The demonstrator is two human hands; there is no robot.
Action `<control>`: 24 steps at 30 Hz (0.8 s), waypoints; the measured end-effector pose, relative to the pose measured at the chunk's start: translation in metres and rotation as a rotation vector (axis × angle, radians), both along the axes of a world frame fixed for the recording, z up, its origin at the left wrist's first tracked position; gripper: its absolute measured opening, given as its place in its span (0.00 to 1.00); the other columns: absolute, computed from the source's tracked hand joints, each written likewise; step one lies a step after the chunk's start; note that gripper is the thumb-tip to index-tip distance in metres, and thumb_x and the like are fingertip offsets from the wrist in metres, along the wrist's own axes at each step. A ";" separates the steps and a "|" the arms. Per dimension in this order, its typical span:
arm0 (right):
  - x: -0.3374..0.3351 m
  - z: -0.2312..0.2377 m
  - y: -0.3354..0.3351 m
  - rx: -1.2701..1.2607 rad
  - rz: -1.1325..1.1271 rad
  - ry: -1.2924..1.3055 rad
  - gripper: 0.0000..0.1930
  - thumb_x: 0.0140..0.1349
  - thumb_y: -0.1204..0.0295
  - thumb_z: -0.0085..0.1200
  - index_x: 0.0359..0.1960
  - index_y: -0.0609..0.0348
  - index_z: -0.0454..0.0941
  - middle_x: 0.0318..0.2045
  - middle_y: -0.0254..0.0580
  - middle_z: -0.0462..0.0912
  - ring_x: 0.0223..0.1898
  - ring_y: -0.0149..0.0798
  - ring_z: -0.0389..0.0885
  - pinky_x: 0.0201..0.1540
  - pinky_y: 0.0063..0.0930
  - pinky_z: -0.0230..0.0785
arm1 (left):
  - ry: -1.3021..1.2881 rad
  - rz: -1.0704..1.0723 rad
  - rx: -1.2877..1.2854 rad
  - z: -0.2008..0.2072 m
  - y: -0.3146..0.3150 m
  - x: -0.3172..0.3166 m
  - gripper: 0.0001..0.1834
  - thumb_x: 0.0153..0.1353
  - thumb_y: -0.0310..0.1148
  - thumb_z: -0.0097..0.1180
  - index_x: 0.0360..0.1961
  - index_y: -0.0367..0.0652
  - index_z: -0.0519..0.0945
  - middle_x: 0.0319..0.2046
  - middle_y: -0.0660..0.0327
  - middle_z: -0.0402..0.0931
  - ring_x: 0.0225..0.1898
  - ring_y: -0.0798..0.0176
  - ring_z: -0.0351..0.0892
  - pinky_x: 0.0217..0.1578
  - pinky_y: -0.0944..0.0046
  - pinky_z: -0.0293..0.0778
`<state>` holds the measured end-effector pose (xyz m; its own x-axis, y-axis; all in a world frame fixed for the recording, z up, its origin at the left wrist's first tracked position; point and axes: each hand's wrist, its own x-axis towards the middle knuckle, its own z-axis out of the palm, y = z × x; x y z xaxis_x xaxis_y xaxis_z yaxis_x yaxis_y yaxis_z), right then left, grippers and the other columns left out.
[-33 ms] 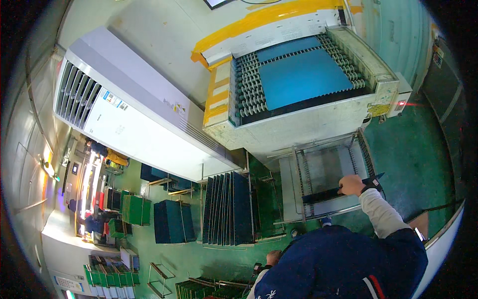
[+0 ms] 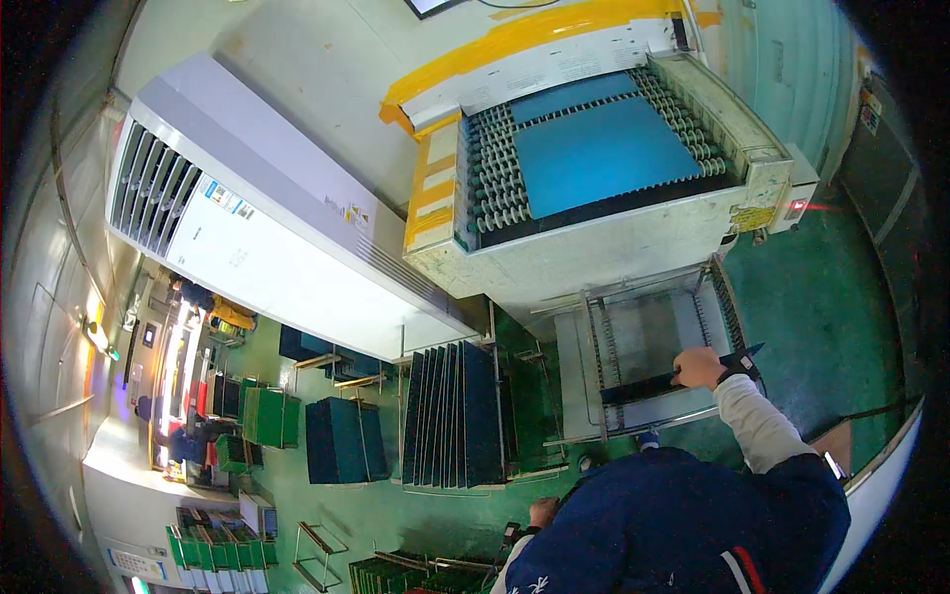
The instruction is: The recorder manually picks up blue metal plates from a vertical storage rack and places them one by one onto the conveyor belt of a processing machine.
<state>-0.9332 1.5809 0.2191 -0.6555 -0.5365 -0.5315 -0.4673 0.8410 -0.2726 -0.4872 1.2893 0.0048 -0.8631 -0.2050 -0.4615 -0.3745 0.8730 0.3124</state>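
Note:
My right hand [image 2: 700, 367] reaches out over a wire-framed rack [image 2: 730, 302] at the right, its fingers closed on the upper edge of a dark thin panel [image 2: 641, 387]. That panel stands on edge in the rack, near the side closest to me. Low beside my body is my left hand [image 2: 543, 512]; its fingers are mostly hidden. Beyond the rack stands a roller conveyor machine [image 2: 594, 247]. A flat blue panel [image 2: 606, 158] lies on its rollers, with a second blue panel [image 2: 579, 97] behind it.
A tall white air conditioner [image 2: 287, 262] stands left of the machine. Below it, a rack of dark upright panels [image 2: 453, 416] sits on the green floor, beside another dark panel stack [image 2: 344, 441]. Green panels [image 2: 269, 416] stand farther left. A small metal frame [image 2: 315, 554] rests on the floor.

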 end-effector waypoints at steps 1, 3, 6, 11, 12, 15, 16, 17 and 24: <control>-0.001 -0.003 0.000 0.002 0.002 -0.003 0.21 0.45 0.54 0.59 0.41 0.49 0.79 0.39 0.47 0.80 0.44 0.49 0.77 0.46 0.41 0.68 | 0.001 0.000 -0.001 -0.002 -0.001 0.001 0.12 0.51 0.39 0.50 0.35 0.48 0.76 0.32 0.57 0.78 0.38 0.50 0.76 0.36 0.52 0.73; 0.000 0.002 -0.001 0.014 0.008 -0.001 0.21 0.45 0.54 0.59 0.41 0.49 0.79 0.40 0.46 0.80 0.44 0.49 0.76 0.46 0.41 0.68 | -0.062 -0.013 0.019 0.003 -0.001 -0.004 0.12 0.50 0.41 0.51 0.35 0.49 0.75 0.33 0.57 0.78 0.38 0.50 0.77 0.36 0.53 0.73; 0.002 0.011 -0.002 0.035 0.014 -0.006 0.21 0.45 0.54 0.58 0.41 0.48 0.79 0.40 0.46 0.80 0.44 0.48 0.76 0.46 0.41 0.68 | -0.034 -0.029 0.025 0.010 -0.001 -0.008 0.13 0.48 0.43 0.52 0.34 0.50 0.75 0.34 0.57 0.78 0.39 0.50 0.76 0.35 0.53 0.73; 0.004 0.021 -0.006 0.036 0.012 -0.005 0.21 0.46 0.54 0.58 0.40 0.49 0.80 0.39 0.46 0.80 0.43 0.49 0.77 0.45 0.41 0.69 | -0.094 0.141 0.114 -0.014 -0.005 0.005 0.15 0.49 0.45 0.52 0.37 0.52 0.76 0.34 0.56 0.78 0.39 0.50 0.76 0.37 0.52 0.73; 0.003 0.018 -0.006 0.035 0.017 -0.005 0.20 0.46 0.54 0.58 0.40 0.49 0.80 0.39 0.46 0.80 0.43 0.49 0.77 0.45 0.41 0.69 | -0.138 0.343 0.214 -0.019 -0.006 0.007 0.15 0.49 0.45 0.51 0.38 0.53 0.76 0.34 0.56 0.78 0.39 0.49 0.76 0.37 0.52 0.73; 0.003 0.016 -0.004 0.039 0.016 -0.005 0.20 0.46 0.54 0.58 0.40 0.49 0.80 0.38 0.46 0.80 0.43 0.49 0.77 0.45 0.41 0.69 | -0.129 0.033 0.004 -0.011 -0.001 0.000 0.16 0.52 0.44 0.50 0.40 0.52 0.76 0.36 0.56 0.78 0.38 0.49 0.76 0.37 0.52 0.73; 0.003 0.015 -0.003 0.042 0.010 -0.005 0.20 0.46 0.54 0.58 0.40 0.49 0.80 0.38 0.46 0.80 0.43 0.49 0.77 0.44 0.41 0.69 | -0.131 0.028 0.008 -0.004 0.000 -0.005 0.16 0.52 0.44 0.50 0.40 0.52 0.76 0.36 0.56 0.78 0.38 0.49 0.76 0.37 0.52 0.73; 0.002 0.015 -0.003 0.042 0.009 -0.005 0.20 0.46 0.54 0.58 0.40 0.49 0.80 0.38 0.46 0.80 0.43 0.49 0.77 0.44 0.41 0.69 | -0.138 0.010 0.010 0.004 0.001 -0.007 0.15 0.52 0.43 0.50 0.40 0.52 0.77 0.37 0.57 0.78 0.39 0.50 0.76 0.37 0.53 0.73; 0.004 -0.001 0.002 -0.039 0.008 0.090 0.19 0.43 0.51 0.60 0.33 0.49 0.81 0.31 0.43 0.81 0.38 0.47 0.79 0.39 0.41 0.69 | -0.099 0.011 -0.005 -0.001 0.002 -0.004 0.15 0.53 0.40 0.50 0.42 0.52 0.76 0.37 0.58 0.78 0.40 0.51 0.76 0.37 0.54 0.73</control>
<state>-0.9293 1.5827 0.2179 -0.6956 -0.5607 -0.4492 -0.4979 0.8270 -0.2612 -0.4908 1.2910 0.0041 -0.8113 -0.2167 -0.5430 -0.4124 0.8704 0.2690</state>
